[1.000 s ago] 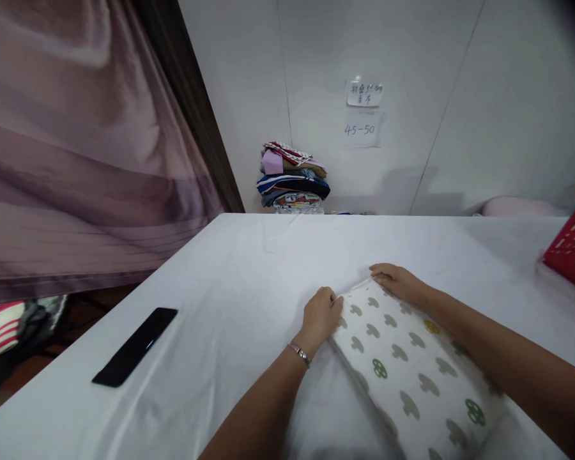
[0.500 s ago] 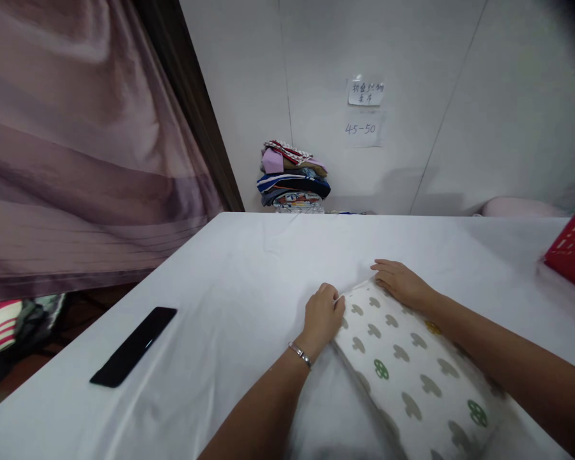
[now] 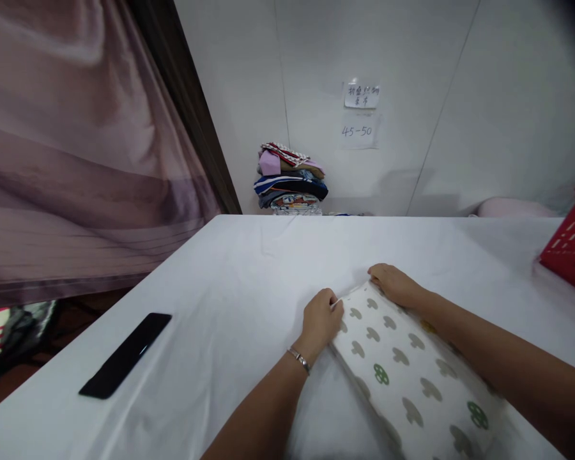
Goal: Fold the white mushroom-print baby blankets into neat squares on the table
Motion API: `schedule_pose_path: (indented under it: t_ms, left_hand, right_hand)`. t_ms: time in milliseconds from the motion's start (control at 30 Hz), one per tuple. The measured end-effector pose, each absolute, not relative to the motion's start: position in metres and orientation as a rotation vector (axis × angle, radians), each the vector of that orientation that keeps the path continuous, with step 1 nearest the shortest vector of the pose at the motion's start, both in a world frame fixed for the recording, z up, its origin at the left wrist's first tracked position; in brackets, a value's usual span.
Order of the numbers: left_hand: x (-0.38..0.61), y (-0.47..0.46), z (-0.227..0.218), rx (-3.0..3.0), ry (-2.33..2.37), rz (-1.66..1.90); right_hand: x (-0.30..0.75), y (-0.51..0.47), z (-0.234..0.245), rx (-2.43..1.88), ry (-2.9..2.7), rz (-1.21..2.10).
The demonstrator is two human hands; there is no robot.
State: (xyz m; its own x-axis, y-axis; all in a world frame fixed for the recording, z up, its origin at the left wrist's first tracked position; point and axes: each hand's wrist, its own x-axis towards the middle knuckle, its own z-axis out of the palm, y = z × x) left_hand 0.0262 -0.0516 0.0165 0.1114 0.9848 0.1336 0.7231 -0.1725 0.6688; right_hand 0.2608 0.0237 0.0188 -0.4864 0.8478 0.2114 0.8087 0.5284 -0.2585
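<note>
A white cloth (image 3: 402, 377) with grey mushroom shapes and a few green ones lies folded in a long strip, running from the table's middle toward me. My left hand (image 3: 322, 317), with a silver bracelet at the wrist, pinches its far left corner between thumb and fingers. At the far right corner, my right hand (image 3: 391, 284) is closed with its fingers curled over the edge. The cloth's near end runs out of the picture at the bottom, and my right forearm covers part of its right side.
The white-covered table (image 3: 220, 275) bears a black phone-like slab (image 3: 127, 354) on the left. A red plastic basket (image 3: 572, 239) stands at the right edge. Behind the table rises a stack of folded fabrics (image 3: 292, 182). A pinkish curtain (image 3: 76, 147) hangs at left.
My right hand's fingers, stretched out before, have now curled around the cloth's far right corner. The left hand keeps its pinch. The whole view has shifted slightly.
</note>
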Motion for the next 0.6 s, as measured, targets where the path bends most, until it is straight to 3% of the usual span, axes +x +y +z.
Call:
schedule_pose_path:
  t_ms: [267,600]
  left_hand:
    - [0.026,-0.051,0.018,1.880,1.640,0.775]
    - [0.023,-0.055,0.029,2.248,1.496,0.709]
  right_hand:
    - [0.270,0.018,0.014,-1.303,-2.474,0.303]
    - [0.271,0.012,0.012,-1.090,-2.484,0.010]
